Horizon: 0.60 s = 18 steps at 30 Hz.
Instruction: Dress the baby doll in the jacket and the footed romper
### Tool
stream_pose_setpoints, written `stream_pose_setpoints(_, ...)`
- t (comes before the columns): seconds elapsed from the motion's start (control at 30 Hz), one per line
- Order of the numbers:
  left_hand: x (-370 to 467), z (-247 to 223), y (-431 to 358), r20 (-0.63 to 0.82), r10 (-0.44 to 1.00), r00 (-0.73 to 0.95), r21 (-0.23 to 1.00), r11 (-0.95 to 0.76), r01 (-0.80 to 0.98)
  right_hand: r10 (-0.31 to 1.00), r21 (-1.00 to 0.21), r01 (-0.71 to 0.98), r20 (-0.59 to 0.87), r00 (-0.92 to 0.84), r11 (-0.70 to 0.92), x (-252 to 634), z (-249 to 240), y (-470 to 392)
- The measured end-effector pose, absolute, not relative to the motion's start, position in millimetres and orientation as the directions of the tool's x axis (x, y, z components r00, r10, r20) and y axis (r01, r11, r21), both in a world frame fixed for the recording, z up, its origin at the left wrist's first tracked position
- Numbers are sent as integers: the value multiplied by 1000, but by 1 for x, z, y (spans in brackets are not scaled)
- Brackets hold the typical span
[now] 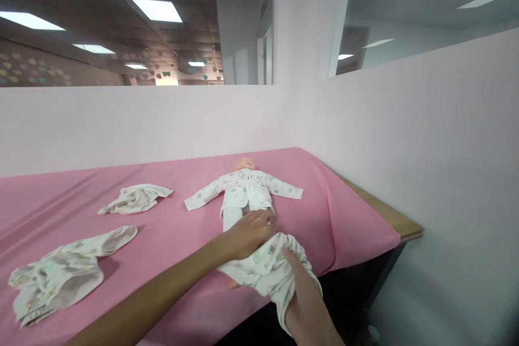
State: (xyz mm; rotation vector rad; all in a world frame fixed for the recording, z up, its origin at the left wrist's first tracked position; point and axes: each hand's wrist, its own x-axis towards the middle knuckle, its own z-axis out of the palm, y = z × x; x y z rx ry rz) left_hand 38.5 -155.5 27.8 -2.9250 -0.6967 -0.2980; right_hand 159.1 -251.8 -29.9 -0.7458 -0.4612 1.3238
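Note:
A baby doll (245,164) lies on its back in a white printed jacket (245,189), sleeves spread to both sides. Below the jacket, one white cloth leg (232,218) shows, and a small foot peeks out near the table's front edge. My left hand (252,231) is curled over the doll's other leg, its fingertips partly hidden. White printed baby pants (265,262) are bunched around the lower legs. My right hand (305,294) is closed on the pants, thumb on top and fingers covered by the fabric.
A pink cloth covers the table (170,259), with a bare wooden corner (399,227) at the right. To the left lie a crumpled white garment (135,198) and another printed garment (60,273). White walls with windows stand behind and at the right.

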Motion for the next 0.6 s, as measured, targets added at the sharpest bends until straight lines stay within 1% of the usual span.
stream_pose_setpoints(0.07,34,35,-163,185,508,841,-23,-853,521,970,-639,-769,-185,160,5,158,-26,-251)
stream_pose_setpoints(0.1,32,40,-168,168,551,818,41,-833,552,966,-586,-810,-224,128,-28,157,-24,-250)
stream_pose_setpoints(0.17,27,48,-182,129,641,757,257,-758,599,960,-496,-866,-266,80,-65,157,-21,-248)
stream_pose_setpoints(0.2,25,50,-191,108,682,724,376,-702,605,959,-477,-876,-273,78,-64,156,-20,-247)
stream_pose_setpoints(0.23,24,51,-201,92,713,695,469,-647,602,956,-471,-880,-282,80,-65,156,-20,-247)
stream_pose_setpoints(0.27,24,50,-212,88,734,674,523,-610,596,951,-476,-876,-299,77,-79,156,-20,-248)
stream_pose_setpoints(0.3,26,47,-223,98,740,665,535,-603,592,945,-489,-866,-321,70,-102,156,-21,-249)
stream_pose_setpoints(0.37,31,35,-241,159,740,654,460,-641,614,928,-527,-835,-368,56,-158,156,-21,-251)
stream_pose_setpoints(0.43,40,18,-252,249,741,624,340,-670,660,921,-560,-808,-386,59,-183,156,-22,-254)
stream_pose_setpoints(0.5,48,0,-253,358,726,587,212,-676,706,928,-585,-792,-367,69,-173,157,-22,-255)
stream_pose_setpoints(0.6,55,-18,-243,489,642,590,40,-693,720,958,-620,-768,-284,34,-156,158,-25,-254)
